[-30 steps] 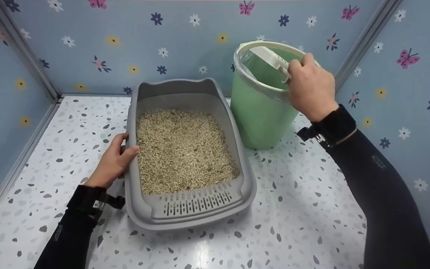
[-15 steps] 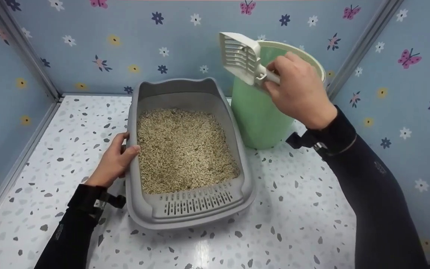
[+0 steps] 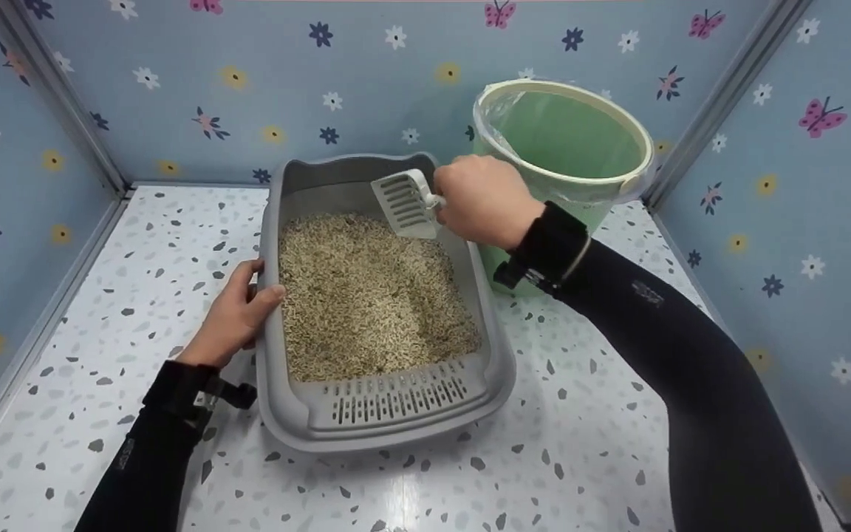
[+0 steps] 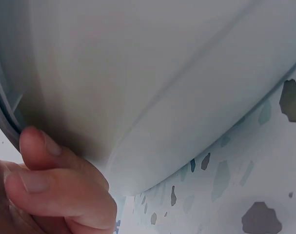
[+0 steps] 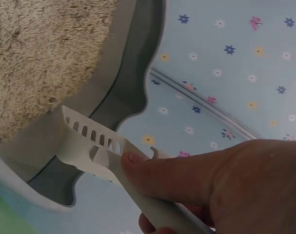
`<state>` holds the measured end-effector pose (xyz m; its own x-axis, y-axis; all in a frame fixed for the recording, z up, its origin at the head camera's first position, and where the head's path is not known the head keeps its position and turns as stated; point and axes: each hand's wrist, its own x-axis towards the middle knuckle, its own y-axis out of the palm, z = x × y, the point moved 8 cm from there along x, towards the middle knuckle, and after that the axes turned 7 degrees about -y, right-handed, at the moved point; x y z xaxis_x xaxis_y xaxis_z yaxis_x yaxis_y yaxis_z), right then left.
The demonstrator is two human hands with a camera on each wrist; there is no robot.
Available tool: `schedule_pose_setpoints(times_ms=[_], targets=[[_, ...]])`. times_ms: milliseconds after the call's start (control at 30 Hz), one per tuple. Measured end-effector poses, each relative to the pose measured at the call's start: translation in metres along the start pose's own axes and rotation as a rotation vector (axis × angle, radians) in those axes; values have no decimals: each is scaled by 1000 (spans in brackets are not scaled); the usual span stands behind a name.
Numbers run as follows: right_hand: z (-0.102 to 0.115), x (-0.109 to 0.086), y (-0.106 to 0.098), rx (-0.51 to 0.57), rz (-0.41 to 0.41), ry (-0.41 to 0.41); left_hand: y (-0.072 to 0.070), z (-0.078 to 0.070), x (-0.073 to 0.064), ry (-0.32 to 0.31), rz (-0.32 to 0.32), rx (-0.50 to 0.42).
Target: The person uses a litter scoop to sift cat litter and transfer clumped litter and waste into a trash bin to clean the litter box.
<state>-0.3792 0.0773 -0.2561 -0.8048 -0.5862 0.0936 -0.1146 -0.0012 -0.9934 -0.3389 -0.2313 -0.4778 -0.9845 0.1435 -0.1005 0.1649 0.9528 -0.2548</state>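
A grey litter box (image 3: pixel 496 362) filled with pale pellet litter (image 3: pixel 366 295) stands on the floor in the head view. My left hand (image 3: pixel 233 318) grips its left rim, thumb on top and fingers under the outside edge; the left wrist view shows those curled fingers (image 4: pixel 65 190) against the box's outer wall. My right hand (image 3: pixel 484 199) holds a white slotted litter scoop (image 3: pixel 405 205) by its handle, above the right rear of the box. In the right wrist view the thumb lies along the scoop's handle (image 5: pixel 143 200), and no litter shows on the slotted blade.
Close behind the box's right side stands a green bin (image 3: pixel 566 133) with a cream rim and a clear plastic liner. Blue flowered panels (image 3: pixel 174 96) wall in the speckled white floor (image 3: pixel 167 258) at the back and both sides.
My right hand has brought the scoop out of the bin, leftward and down over the box, its slotted blade swinging into view. The left hand has kept its grip on the rim.
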Motion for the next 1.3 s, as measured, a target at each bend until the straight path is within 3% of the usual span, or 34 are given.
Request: schedule_pose_setpoints(times_ms=[200,367,567,733,1033,1300], targets=[[4,31,30,-317,48,-39,-1,-2,-1,-4,-7,15],[7,60,58,-587,176,-81,-2,-3,-2,7,-14,6],[6,85,81,-776,258,-84,-2,-2,-3,3,-10,-4],[-1,102,95,-805,262,-60,-1,-2,-2,11,-9,-12],[-20,127,121,-749,290,-38,-1,1,-3,0,-23,-17],[-26,141,122,-686,233,-34,-1,0,-3,1,-37,-2]])
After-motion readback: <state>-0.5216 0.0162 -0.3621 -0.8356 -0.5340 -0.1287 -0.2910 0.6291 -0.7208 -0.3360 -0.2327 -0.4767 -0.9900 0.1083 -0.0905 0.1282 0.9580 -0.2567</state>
